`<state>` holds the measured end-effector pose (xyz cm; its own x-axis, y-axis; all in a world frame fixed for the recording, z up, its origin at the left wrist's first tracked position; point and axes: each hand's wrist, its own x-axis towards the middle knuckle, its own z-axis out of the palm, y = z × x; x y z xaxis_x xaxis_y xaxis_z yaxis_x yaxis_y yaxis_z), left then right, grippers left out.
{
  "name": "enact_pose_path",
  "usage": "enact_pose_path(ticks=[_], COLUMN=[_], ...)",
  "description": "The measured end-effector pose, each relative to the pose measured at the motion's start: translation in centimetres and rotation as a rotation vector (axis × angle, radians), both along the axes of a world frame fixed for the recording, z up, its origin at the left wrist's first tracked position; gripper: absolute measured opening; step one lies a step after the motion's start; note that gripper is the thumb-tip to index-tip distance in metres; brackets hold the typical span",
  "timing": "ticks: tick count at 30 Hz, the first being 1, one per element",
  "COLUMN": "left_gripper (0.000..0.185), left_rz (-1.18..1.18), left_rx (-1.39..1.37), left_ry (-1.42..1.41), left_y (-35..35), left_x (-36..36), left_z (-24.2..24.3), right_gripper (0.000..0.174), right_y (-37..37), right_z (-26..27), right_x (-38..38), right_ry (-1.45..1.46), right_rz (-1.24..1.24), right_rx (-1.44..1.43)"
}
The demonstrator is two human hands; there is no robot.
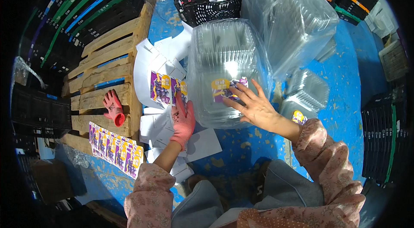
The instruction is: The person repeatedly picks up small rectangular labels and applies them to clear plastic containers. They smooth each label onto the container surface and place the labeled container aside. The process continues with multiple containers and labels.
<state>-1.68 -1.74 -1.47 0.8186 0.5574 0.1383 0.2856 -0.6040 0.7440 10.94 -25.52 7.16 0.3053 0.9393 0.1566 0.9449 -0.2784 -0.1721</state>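
Observation:
My left hand (183, 121), in a pink work glove, holds the lower right end of a label sheet (160, 89). Two purple-and-yellow grape labels show on that sheet, and its white backing curls to the left. My bare right hand (257, 108) lies with fingers spread over a grape label (221, 90) on a clear plastic clamshell container (207, 111). The fingers partly cover this label. The container is at the near end of a row of nested clamshells (223, 37) in a clear plastic bag.
White backing papers (158, 127) litter the blue floor. On the left, a wooden pallet (100, 76) bears a pink glove (114, 108), with more label sheets (118, 152) at its near edge. Clamshells (307, 89) lie right; a paper-filled black crate (210, 6) and bagged containers (291, 24) stand behind.

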Motion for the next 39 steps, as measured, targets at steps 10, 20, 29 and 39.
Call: enact_pose_path(ticks=[10,20,29,39], left_gripper=[0.058,0.068,0.071,0.064], left_rz=[0.04,-0.089,-0.036,-0.099], left_rx=[0.029,0.372,0.317,-0.101], left_ry=[-0.103,0.309,0.278,-0.058], left_y=[0.2,-4.3,-3.8,-0.3], left_x=[0.3,5.1,4.8,3.9], left_z=[-0.7,2.6,1.8,2.3], right_gripper=[0.067,0.022,0.05,0.024], right_y=[0.2,1.7,0.6,-16.2], right_z=[1.7,4.6,9.1,16.0], right_x=[0.2,4.8,5.1,0.7], right_ry=[-0.118,-0.154,-0.221,-0.842], right_rz=[-0.015,-0.168,-0.175,-0.436], right_rx=[0.094,0.217,0.494,0.495])
